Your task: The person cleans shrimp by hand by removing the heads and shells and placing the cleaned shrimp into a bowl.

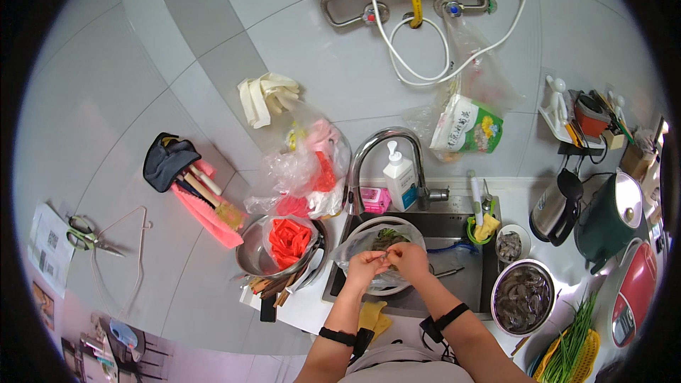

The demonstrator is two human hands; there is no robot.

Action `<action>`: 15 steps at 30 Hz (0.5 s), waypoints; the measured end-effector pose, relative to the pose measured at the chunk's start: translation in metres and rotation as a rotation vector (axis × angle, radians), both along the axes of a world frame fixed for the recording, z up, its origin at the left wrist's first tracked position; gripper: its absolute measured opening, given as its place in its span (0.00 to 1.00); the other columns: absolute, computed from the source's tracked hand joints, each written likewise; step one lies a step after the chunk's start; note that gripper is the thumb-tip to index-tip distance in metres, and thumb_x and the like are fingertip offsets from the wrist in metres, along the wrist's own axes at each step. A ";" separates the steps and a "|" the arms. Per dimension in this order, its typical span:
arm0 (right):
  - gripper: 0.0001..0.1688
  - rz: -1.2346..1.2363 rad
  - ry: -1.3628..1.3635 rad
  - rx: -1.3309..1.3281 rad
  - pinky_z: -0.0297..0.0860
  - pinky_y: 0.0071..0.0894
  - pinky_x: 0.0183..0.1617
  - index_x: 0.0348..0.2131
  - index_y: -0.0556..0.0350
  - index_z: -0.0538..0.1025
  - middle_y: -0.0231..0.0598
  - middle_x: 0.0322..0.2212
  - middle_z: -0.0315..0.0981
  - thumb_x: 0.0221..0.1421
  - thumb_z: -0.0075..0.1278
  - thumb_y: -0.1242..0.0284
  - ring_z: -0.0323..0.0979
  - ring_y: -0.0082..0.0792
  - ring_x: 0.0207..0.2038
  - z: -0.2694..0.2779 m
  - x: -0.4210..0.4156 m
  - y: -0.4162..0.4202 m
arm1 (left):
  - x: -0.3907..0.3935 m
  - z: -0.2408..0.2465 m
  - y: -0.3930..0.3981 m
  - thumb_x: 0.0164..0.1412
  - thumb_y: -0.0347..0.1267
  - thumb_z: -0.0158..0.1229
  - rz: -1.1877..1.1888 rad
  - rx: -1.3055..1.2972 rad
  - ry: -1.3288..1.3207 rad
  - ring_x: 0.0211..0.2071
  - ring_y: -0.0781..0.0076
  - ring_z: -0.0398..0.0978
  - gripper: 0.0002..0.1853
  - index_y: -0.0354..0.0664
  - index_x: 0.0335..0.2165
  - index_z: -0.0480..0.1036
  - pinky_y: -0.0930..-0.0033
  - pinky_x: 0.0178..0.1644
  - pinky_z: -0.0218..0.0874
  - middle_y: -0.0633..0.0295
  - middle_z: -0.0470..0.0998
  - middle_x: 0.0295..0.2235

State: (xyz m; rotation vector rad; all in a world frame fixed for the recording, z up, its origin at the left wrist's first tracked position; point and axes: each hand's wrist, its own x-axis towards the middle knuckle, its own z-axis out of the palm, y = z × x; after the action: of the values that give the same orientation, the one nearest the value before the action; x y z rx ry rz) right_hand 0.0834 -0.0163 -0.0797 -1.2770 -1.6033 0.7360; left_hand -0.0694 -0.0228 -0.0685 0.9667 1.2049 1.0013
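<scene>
Both hands meet over a round basin (383,290) lined with a clear plastic bag (348,247), which sits in the steel sink. My left hand (367,268) and my right hand (407,260) pinch a small item between their fingertips; it looks like a shrimp, but the fingers mostly hide it. Green and dark scraps (388,238) lie in the bag just beyond the fingers. At the right of the sink stands a steel bowl of raw shrimp in dark liquid (524,298). Behind it, a smaller white bowl (524,239) holds greyish shrimp pieces (509,246).
A curved faucet (385,135) arches behind the basin, beside a white pump bottle (400,178). Steel pans with a red bag (290,242) stand left. On the right are an electric kettle (556,207), a red appliance (633,292) and a yellow basket (593,354) of green stalks (572,340).
</scene>
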 end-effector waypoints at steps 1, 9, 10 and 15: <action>0.12 0.010 0.048 -0.050 0.67 0.35 0.28 0.28 0.57 0.78 0.45 0.21 0.74 0.42 0.53 0.69 0.73 0.42 0.24 0.000 0.000 0.001 | -0.002 -0.002 0.000 0.55 0.18 0.48 0.011 0.001 0.007 0.33 0.68 0.76 0.11 0.27 0.39 0.70 0.73 0.37 0.70 0.54 0.75 0.33; 0.11 -0.147 -0.073 0.013 0.68 0.36 0.29 0.28 0.56 0.78 0.44 0.21 0.74 0.43 0.53 0.70 0.73 0.44 0.25 -0.010 -0.008 0.014 | -0.014 -0.016 0.013 0.55 0.19 0.48 -0.031 0.010 -0.040 0.34 0.66 0.76 0.12 0.28 0.41 0.68 0.72 0.38 0.69 0.53 0.75 0.33; 0.11 -0.204 -0.078 0.016 0.68 0.37 0.30 0.28 0.56 0.78 0.44 0.21 0.74 0.43 0.52 0.70 0.73 0.44 0.25 -0.012 -0.010 0.015 | -0.017 -0.016 0.016 0.56 0.19 0.48 -0.052 0.002 -0.040 0.34 0.66 0.76 0.13 0.28 0.41 0.68 0.72 0.38 0.69 0.53 0.75 0.33; 0.11 -0.232 -0.331 -0.037 0.69 0.38 0.34 0.29 0.54 0.79 0.44 0.27 0.75 0.44 0.51 0.70 0.73 0.46 0.30 -0.020 -0.022 0.023 | -0.037 -0.018 0.036 0.57 0.23 0.49 -0.131 -0.044 -0.113 0.36 0.65 0.76 0.13 0.30 0.42 0.68 0.68 0.40 0.69 0.54 0.76 0.34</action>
State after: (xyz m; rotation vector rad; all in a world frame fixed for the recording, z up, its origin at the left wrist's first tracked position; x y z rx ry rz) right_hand 0.0610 0.0071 -0.0995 -1.6452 -1.6659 0.4263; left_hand -0.1066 0.0129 -0.0865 0.9301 1.0520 0.9096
